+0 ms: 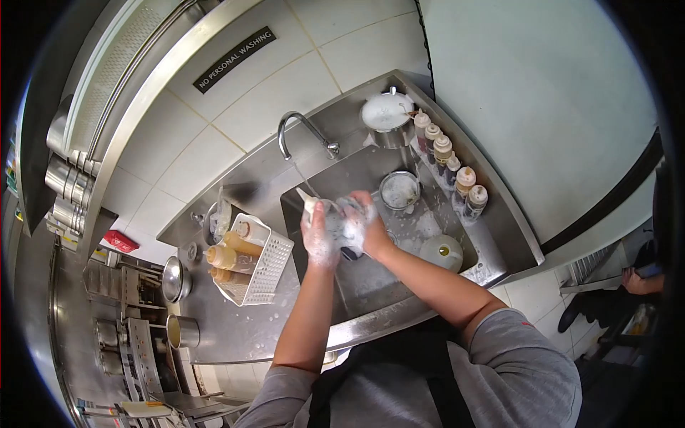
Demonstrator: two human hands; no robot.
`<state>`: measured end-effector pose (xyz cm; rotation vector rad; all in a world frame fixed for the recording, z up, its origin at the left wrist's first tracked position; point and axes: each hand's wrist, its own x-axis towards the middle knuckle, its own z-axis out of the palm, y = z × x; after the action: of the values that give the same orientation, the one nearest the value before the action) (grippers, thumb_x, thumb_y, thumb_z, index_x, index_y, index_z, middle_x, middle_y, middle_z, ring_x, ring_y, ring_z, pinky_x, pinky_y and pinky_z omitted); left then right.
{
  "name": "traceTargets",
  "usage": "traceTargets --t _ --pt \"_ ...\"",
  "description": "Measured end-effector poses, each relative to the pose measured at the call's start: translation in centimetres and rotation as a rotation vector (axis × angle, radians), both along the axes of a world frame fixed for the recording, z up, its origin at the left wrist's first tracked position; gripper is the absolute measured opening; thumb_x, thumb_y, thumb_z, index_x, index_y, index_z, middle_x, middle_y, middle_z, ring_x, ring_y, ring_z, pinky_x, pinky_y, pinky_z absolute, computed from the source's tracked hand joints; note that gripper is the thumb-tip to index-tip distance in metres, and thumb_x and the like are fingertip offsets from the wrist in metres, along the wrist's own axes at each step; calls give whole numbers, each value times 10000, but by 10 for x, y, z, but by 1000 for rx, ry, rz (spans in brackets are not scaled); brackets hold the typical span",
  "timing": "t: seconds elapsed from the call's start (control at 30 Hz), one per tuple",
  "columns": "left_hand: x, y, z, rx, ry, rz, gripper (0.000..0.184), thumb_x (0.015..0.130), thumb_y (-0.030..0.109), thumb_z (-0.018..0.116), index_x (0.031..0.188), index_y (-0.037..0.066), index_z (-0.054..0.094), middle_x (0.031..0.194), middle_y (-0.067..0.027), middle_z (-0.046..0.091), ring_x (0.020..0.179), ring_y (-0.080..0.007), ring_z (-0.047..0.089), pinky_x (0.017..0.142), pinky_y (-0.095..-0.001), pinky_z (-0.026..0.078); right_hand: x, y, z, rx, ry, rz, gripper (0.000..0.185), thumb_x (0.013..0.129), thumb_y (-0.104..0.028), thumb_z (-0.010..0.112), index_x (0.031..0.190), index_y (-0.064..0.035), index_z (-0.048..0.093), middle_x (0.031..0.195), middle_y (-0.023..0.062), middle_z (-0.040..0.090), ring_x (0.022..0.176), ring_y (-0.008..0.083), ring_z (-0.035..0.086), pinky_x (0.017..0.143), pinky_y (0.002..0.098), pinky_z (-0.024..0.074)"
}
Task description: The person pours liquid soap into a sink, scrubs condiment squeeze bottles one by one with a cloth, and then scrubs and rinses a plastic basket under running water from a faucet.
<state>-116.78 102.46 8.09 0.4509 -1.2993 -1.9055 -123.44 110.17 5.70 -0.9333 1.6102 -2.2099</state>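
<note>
Head view: over the sink (360, 301), the left hand (318, 232) is wrapped round a foamy squeeze bottle (310, 202), presumably to steady its slippery surface; suds (351, 227) hide whether the right hand (371, 230), beside it, grips anything. Behind the sink stands the tap (300, 115).

Cannot see clearly the foam-smeared, blurred bare right hand (364, 222); cannot identify the small, dark, rounded object (349, 253) partly hidden beside it.

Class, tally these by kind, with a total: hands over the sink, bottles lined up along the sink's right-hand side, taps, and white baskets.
Hands: 2
Bottles in the row: 6
Taps: 1
White baskets: 1
Total: 10
</note>
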Motion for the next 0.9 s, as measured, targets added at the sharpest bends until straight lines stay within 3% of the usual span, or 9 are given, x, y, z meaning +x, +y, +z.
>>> traceTargets --t 0.1,0.27,0.4,0.47,0.5,0.6,0.73,0.8,0.9 --pt "1 -18 5 137 137 -144 554 890 533 385 997 4 505 829 -128 576 745 -244 572 697 -350 477 7 6 -5 135 -1010 371 273 916 -334 452 1039 -93 486 931 87 580 787 152 577 686 363 484" --pt "-11 -10 4 240 118 -253 691 873 625 295 1160 22 472 1042 -116 574 929 -246 557 855 -363 437 -1 7 -17 -205 -1426 631 301 882 -303 518 1084 -100 424 845 55 545 694 192 577 600 356 492" --pt "-24 0 -33 -73 -148 80 450 915 427 447 1195 76 420 1060 -78 544 932 -178 538 834 -333 450 -6 4 -24 -112 -692 27 296 725 -101 694 952 -86 504 904 68 580 739 246 591 729 403 468" --pt "-18 -10 -34 94 -295 46 526 898 515 412 1209 92 445 1106 -82 542 999 -188 528 877 -340 434 -6 10 -31 -59 737 -240 382 666 -110 706 981 -76 493 897 115 564 813 288 566 764 418 455" --pt "-15 -10 -34 93 -304 42 526 898 515 412 1209 92 445 1106 -82 542 999 -188 528 877 -340 434 -13 9 -27 -120 865 -99 346 659 -142 686 949 -79 507 942 149 543 924 328 528 812 431 433" --pt "-15 7 -23 319 -79 -266 669 875 626 286 1277 108 420 1227 -75 506 1143 -215 474 960 -365 386 -44 -30 -17 149 332 -394 236 650 -106 656 866 -92 561 952 137 553 943 315 527 823 423 422" --pt "-15 17 -10 209 -63 -162 598 914 549 270 1268 94 431 1221 -62 511 1132 -211 476 974 -353 359 -20 -2 25 -124 890 -202 81 684 -95 593 763 -81 581 892 124 557 879 323 529 761 407 427" --pt "-17 16 -11 239 -93 -94 549 941 492 264 1266 82 433 1247 -67 498 1139 -216 476 979 -354 356 -37 -13 25 -190 525 -189 103 662 -96 591 762 -76 576 842 133 555 849 332 532 746 416 423" --pt "-16 14 -4 304 -24 -175 608 929 530 246 1281 64 414 1262 -79 485 1161 -228 454 991 -355 338 -35 -13 29 -116 587 -260 125 635 -83 594 757 -70 572 795 135 552 804 329 537 736 422 426"
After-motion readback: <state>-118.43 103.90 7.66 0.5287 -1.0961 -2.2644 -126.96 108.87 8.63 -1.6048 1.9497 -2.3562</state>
